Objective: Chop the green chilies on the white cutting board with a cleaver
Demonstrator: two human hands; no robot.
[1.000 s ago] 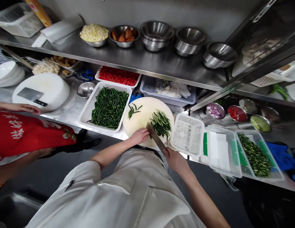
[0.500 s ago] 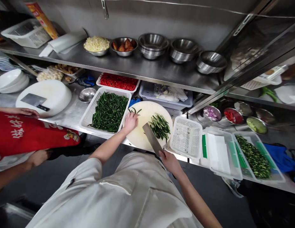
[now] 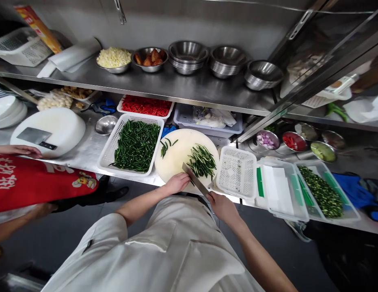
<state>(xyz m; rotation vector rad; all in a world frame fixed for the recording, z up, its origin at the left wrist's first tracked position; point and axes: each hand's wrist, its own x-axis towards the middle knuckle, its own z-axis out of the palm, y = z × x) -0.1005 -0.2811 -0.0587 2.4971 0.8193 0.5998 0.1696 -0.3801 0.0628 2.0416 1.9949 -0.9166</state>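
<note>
My right hand [image 3: 218,204] is closed round the handle of a cleaver [image 3: 195,179], whose blade lies over the near part of a round white cutting board [image 3: 179,156]. Against the left side of the blade, near the board's front edge, my left hand [image 3: 178,182] has its fingers drawn together; what they hold, if anything, is too small to name. Sliced green peppers [image 3: 202,161] are piled on the board's right side. A few green pieces [image 3: 165,148] lie at its left. Whole green peppers [image 3: 136,145] fill a white basket left of the board.
An empty white basket [image 3: 236,172] and a tub of chopped greens [image 3: 321,190] are at the right. A metal shelf [image 3: 189,91] with bowls runs behind. At the left, another person's hand [image 3: 27,151] is beside a second board [image 3: 68,129] with a cleaver.
My left hand has moved from the board's left side to its near edge beside the blade, uncovering the few green pieces. The cleaver stays in my right hand. The view has shifted slightly.
</note>
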